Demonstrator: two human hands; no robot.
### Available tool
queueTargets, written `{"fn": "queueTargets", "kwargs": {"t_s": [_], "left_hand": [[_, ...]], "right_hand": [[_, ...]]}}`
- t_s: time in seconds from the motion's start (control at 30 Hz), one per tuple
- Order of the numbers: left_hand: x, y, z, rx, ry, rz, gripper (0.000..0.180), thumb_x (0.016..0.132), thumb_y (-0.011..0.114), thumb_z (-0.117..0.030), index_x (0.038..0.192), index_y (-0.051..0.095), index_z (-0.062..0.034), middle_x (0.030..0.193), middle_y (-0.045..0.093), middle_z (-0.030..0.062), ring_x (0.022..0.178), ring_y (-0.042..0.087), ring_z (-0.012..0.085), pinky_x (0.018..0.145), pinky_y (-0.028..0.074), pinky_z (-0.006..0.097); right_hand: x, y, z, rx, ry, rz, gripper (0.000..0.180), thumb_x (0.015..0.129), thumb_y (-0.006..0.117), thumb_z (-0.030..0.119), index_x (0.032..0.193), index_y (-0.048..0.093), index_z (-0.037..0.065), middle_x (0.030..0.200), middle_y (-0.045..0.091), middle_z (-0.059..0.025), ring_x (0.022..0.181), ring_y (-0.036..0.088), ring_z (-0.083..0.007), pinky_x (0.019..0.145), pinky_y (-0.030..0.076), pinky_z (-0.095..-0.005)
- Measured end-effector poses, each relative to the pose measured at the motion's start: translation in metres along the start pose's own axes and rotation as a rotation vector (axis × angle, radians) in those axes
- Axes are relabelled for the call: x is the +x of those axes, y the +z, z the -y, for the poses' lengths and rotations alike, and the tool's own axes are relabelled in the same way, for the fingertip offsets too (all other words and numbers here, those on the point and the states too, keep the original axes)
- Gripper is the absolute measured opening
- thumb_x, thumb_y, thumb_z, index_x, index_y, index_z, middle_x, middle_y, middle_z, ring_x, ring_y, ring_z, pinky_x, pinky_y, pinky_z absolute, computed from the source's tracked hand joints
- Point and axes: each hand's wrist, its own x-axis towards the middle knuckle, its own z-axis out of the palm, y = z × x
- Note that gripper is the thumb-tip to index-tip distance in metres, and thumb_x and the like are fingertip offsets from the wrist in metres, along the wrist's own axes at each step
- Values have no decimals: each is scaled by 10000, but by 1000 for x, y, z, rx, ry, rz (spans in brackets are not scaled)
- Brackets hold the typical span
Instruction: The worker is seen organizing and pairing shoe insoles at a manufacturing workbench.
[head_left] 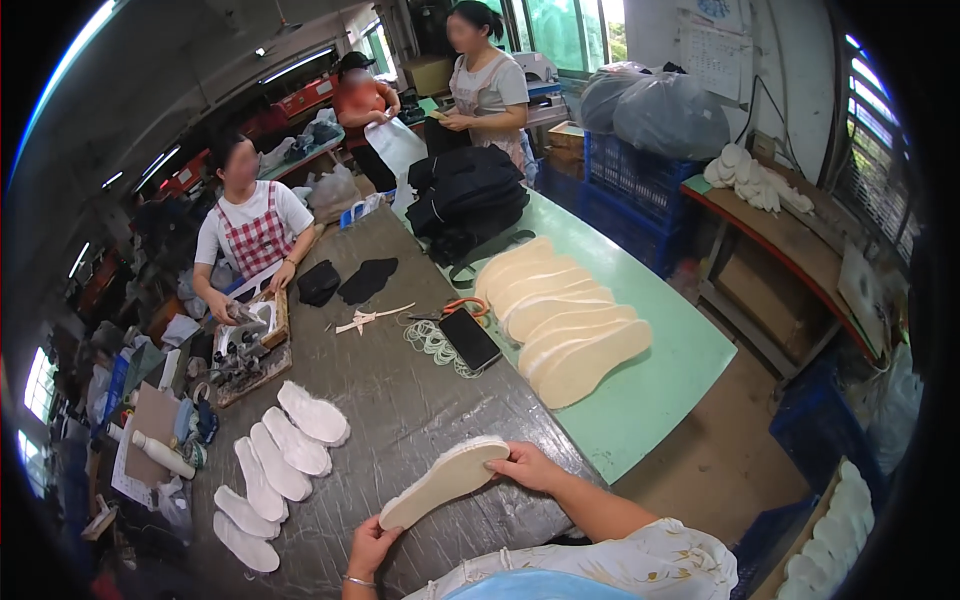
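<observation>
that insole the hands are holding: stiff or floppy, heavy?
Probably fairly stiff: the insole spans between the left hand and right hand, held only at its ends, without visible sag. Likely light for its size, since fingertips alone carry it. Its white fleecy edge suggests a soft, grippy face rather than a slippery one. Flat shape, so unlikely to roll.

insole stack (444,483): cream, white fuzzy edge
fanned insoles (565,318): pale tan
fleece soles (283,455): white
tabletop (400,400): dark grey
table mat (660,380): mint green
phone (470,339): black
co-worker's apron (258,240): red-white check
crates (630,180): blue
</observation>
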Motion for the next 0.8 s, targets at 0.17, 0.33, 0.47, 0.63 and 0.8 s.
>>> {"fn": "queueTargets", "kwargs": {"t_s": [0.17, 0.33, 0.47, 0.63, 0.8], "left_hand": [[3, 1, 0, 125, -81, -127, 218, 859, 688, -15, 1067, 692, 49, 965, 713, 52, 881, 659, 114, 793, 524, 244], [3, 18, -18, -92, -134, -95, 317, 862, 681, -14, 1170, 638, 47, 985, 705, 59, 792, 654, 126, 697, 510, 229], [4, 11, -10, -102, -220, 30, 525, 824, 735, -57, 1302, 536, 29, 1118, 673, 95, 934, 656, 160, 766, 523, 265], [18, 41, -72, 368, 208, -70, 899, 697, 851, -167, 1447, 375, -31, 1384, 501, 159, 1227, 528, 252, 991, 442, 393], [30, 98, -180, 467, 597, 0, 854, 677, 842, -154, 1414, 429, -32, 1338, 536, 151, 1212, 536, 279, 992, 435, 392]], "right_hand": [[2, 0, 4, -27, 25, -3, 354, 952, 625, 152, 1283, 568, 41, 1136, 646, -27, 992, 596, -98, 852, 507, -266], [0, 2, 5, -20, -19, -43, 454, 947, 622, 123, 1367, 478, 28, 1224, 612, -52, 1122, 563, -131, 973, 458, -301], [-2, 3, 14, 99, -5, -78, 477, 945, 619, 104, 1383, 452, 15, 1266, 599, -64, 1155, 556, -133, 999, 440, -301], [-7, 22, 46, -8, -90, -32, 396, 949, 623, 118, 1318, 524, 11, 1202, 628, -54, 1080, 589, -125, 941, 470, -282], [3, 50, 108, -463, -292, 106, 314, 914, 655, 151, 1213, 614, 62, 1002, 693, -86, 906, 668, -177, 792, 513, -316]]}}
